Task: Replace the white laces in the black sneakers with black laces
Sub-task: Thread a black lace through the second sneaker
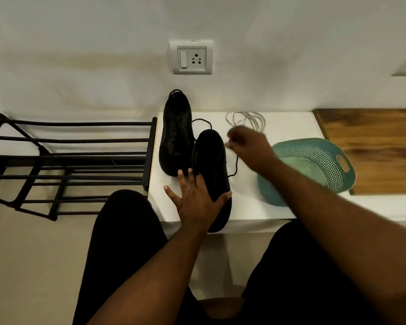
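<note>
Sneakers on white bench below wall socket; left hand spread, right hand pinching black lace.

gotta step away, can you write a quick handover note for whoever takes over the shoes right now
Left hand: flat, fingers straight, pressing the near sneaker on the white table.
Right hand: raised over the table, pinching a black lace that runs to the near sneaker.
Far sneaker: beside it, black lace in.
White laces: out, piled at the back by the wall.
Left: finish lacing the near sneaker; how far it is threaded cannot be seen.
</note>
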Demonstrator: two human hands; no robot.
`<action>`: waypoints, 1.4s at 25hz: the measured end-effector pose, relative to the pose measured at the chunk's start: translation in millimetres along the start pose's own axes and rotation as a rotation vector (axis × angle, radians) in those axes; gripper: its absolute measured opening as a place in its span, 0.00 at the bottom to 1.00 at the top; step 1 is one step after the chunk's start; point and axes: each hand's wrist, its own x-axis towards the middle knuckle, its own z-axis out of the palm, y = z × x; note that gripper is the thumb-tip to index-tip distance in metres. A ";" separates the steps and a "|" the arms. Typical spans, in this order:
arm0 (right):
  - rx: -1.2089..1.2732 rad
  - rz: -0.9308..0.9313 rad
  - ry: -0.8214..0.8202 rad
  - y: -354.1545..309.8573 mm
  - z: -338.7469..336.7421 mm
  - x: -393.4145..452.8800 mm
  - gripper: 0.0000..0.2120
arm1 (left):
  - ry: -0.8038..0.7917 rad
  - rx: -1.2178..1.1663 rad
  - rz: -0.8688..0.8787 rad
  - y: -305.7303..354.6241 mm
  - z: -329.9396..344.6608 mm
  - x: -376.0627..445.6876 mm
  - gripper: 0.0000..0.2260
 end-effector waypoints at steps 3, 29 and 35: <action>-0.159 0.101 -0.179 21.4 46.6 -44.9 0.11 | 0.025 -0.039 -0.020 3.0 4.8 -2.3 0.47; -0.227 0.304 -0.031 0.4 -9.1 -18.7 0.05 | 0.195 -0.270 -0.022 3.3 33.5 -8.5 0.33; 0.138 0.404 0.018 -1.3 18.3 -75.0 0.03 | 0.297 -0.385 -0.041 3.7 20.3 -10.7 0.41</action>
